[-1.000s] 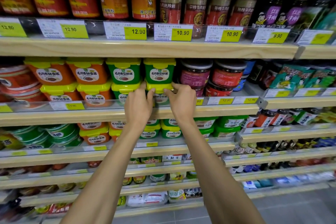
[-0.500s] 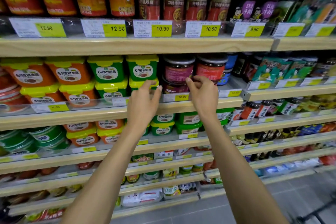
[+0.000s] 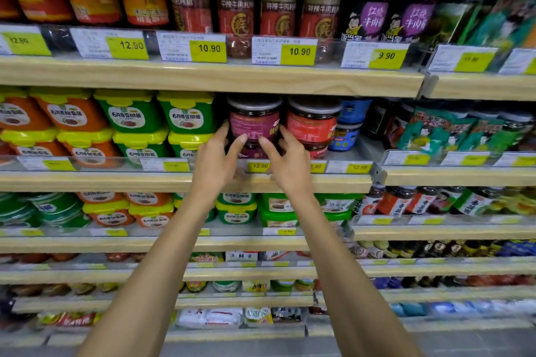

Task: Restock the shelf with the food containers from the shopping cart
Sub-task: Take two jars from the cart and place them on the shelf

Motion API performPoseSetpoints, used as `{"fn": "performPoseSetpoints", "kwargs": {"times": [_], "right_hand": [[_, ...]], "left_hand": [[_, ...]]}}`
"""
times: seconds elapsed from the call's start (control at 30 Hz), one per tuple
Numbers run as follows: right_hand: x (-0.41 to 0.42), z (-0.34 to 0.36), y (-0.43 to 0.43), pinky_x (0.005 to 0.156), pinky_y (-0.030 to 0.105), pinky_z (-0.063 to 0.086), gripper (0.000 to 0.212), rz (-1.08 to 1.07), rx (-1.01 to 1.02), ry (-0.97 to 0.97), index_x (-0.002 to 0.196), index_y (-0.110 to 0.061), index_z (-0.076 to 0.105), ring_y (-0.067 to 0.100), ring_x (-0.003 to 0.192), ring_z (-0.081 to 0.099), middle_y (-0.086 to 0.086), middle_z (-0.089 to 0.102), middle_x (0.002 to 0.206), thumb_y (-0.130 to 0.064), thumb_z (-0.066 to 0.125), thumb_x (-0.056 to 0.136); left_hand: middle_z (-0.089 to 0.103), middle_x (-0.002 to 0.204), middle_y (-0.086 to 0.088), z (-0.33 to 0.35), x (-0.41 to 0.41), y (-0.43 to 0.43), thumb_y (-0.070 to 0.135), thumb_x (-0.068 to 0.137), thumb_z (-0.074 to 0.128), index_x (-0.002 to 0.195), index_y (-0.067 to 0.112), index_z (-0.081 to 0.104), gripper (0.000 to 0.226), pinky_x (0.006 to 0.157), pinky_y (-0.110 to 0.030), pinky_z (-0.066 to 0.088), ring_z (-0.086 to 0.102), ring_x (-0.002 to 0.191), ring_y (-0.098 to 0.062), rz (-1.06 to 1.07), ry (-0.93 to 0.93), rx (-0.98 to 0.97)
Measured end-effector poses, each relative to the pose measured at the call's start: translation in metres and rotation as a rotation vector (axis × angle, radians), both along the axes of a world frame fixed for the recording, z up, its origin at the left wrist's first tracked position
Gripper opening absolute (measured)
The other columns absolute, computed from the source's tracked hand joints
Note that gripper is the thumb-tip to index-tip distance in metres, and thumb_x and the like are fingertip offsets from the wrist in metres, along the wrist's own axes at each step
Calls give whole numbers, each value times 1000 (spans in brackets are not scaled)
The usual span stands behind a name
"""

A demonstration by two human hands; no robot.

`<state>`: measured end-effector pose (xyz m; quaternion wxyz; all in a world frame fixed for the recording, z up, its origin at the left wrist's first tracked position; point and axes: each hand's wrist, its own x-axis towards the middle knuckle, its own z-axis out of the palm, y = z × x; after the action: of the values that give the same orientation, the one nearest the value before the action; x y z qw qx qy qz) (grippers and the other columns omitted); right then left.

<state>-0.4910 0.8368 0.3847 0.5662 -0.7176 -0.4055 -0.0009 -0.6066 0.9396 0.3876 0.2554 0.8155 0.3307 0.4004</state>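
Orange tubs (image 3: 72,117) fill the far left of the shelf (image 3: 116,181), then green tubs (image 3: 188,114) with yellow lids, stacked two high, untouched now. A second ago my hands were on the lower green tub; since then I have slid both rightward, and they now sit in front of the jars. My left hand (image 3: 216,158) is spread, thumb and fingers apart, its fingertips near the left side of the magenta jar (image 3: 254,122); whether they touch it I cannot tell. My right hand (image 3: 290,161) is half curled with fingers loosely splayed, just below and between that jar and the red jar (image 3: 311,123) beside it. Neither hand holds anything. The magenta jar stands upright on another jar, at the shelf's front behind the price strip (image 3: 259,166). I judge the green tubs are settled and I am now squaring up the jar stack. The cart is out of view, so I cannot say how many containers remain. Further right, blue tubs (image 3: 352,111) and green packets (image 3: 429,130) look undisturbed.
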Motion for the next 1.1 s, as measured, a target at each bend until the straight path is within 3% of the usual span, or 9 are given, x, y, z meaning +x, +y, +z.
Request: {"fn": "performPoseSetpoints", "kwargs": {"times": [0.1,0.2,0.37,0.47,0.57,0.73,0.83,0.93,1.1], "right_hand": [[3,-1,5,62,46,59,45,-30,-13,-35,132,-26,60,18,58,71,-2,72,116,-51,60,94],[7,-4,11,63,47,58,42,-70,-27,-74,122,-26,63,25,66,71,-4,74,101,-55,57,92],[3,-6,16,66,42,57,29,-181,-22,-101,115,-16,69,27,78,73,4,76,95,-38,64,96],[2,-9,20,61,41,56,25,-222,-31,-95,106,-16,70,28,66,70,4,74,86,-38,62,97],[-1,-10,22,60,41,55,26,-253,-56,-108,97,-16,69,27,62,69,3,72,79,-40,61,97],[-4,-8,23,66,40,58,37,-236,-67,-70,112,-18,67,26,71,72,2,74,92,-49,59,94],[-8,-5,24,63,43,60,39,-182,-48,-33,125,-23,61,26,68,73,0,74,102,-48,56,95],[-14,-2,20,56,38,59,37,-158,-24,-3,130,-19,61,13,47,67,2,74,93,-40,58,99],[-18,2,16,51,40,57,32,-146,-8,43,124,-17,65,12,40,64,4,73,80,-35,63,98]], "left_hand": [[74,90,0,-2,1,0,57,99,44,136,23,54,51,63,-39,57,71,65,-20,-28,-40,24],[74,86,0,-2,6,1,53,99,48,136,23,55,48,63,-41,58,70,62,-20,-4,-64,30],[75,86,-3,-3,10,2,49,99,52,141,27,53,47,72,-37,59,73,70,-20,33,-61,29],[70,71,1,-4,11,0,41,102,53,142,25,52,43,71,-33,58,70,57,-11,45,-56,42],[73,78,-6,-5,12,5,42,101,52,142,25,53,44,72,-37,59,72,67,-23,50,-67,44],[74,97,-14,-11,10,8,42,101,51,146,18,50,50,73,-33,51,71,85,-34,45,-50,49],[74,95,-13,-12,8,9,43,101,52,141,19,53,47,74,-34,50,70,86,-35,23,-26,11],[75,90,-9,-13,4,12,47,99,52,140,26,53,46,77,-42,57,71,79,-34,-30,-4,-17],[75,93,-13,-10,1,10,44,98,58,141,21,53,50,74,-35,52,69,86,-34,-31,9,-2]]}}
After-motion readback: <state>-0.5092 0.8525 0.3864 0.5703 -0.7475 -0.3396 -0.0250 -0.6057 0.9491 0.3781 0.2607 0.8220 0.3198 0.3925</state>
